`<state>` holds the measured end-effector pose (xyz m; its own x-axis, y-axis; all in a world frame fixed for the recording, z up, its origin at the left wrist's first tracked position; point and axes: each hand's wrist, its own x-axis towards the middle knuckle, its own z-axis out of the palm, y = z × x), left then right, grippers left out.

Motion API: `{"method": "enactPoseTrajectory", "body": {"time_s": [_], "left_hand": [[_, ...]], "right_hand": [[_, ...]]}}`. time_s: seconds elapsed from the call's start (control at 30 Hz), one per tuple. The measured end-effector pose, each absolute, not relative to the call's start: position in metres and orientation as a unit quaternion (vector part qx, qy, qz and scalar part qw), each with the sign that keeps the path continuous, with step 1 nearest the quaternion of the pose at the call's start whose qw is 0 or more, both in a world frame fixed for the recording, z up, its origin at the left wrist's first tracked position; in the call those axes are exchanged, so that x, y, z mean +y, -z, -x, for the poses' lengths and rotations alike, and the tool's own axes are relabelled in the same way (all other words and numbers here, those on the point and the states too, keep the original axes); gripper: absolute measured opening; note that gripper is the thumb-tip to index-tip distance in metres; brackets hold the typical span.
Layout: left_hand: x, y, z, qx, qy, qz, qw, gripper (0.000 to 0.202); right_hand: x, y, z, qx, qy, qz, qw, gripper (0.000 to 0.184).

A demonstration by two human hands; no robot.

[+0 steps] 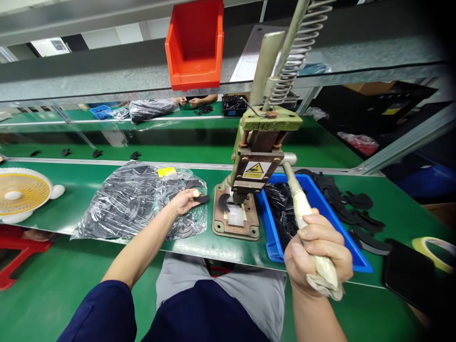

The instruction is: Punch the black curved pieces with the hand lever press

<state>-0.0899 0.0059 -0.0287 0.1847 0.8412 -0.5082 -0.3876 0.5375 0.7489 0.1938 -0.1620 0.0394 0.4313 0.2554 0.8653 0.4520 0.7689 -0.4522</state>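
Note:
My right hand is wrapped round the taped lever handle of a green hand press. Pinched in my left hand is a black curved plastic piece, held left of the press base. Another black curved piece sits on that base, beside the lowered press head. Under my left forearm and hand lies a clear plastic bag full of black curved parts. A blue bin of small black parts stands right of the press, partly behind my right hand.
Loose black curved parts lie right of the bin, near a dark flat object and a tape roll. A fan stands at far left. An orange bin hangs from the shelf; another person's hands are beyond.

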Motion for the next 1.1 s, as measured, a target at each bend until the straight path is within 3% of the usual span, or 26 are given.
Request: {"method": "enactPoseTrajectory", "body": {"time_s": [0.1, 0.5, 0.67, 0.87, 1.1], "left_hand": [[0.002, 0.03, 0.083, 0.497, -0.446, -0.275, 0.692, 0.044], [-0.018, -0.006, 0.055, 0.43, -0.41, -0.367, 0.716, 0.065], [-0.018, -0.015, 0.026, 0.46, -0.368, -0.387, 0.71, 0.046], [-0.008, -0.008, -0.004, 0.51, -0.324, -0.429, 0.672, 0.043], [-0.001, -0.001, -0.009, 0.532, -0.27, -0.37, 0.713, 0.031]], "right_hand": [[-0.162, -0.04, -0.195, -0.537, 0.063, 0.339, 0.77, 0.023], [-0.164, -0.045, -0.191, -0.549, 0.07, 0.327, 0.766, 0.021], [-0.164, -0.045, -0.192, -0.562, 0.062, 0.323, 0.759, 0.023], [-0.168, -0.044, -0.195, -0.567, 0.032, 0.326, 0.756, 0.023], [-0.165, -0.04, -0.2, -0.586, 0.048, 0.313, 0.746, 0.021]]}}
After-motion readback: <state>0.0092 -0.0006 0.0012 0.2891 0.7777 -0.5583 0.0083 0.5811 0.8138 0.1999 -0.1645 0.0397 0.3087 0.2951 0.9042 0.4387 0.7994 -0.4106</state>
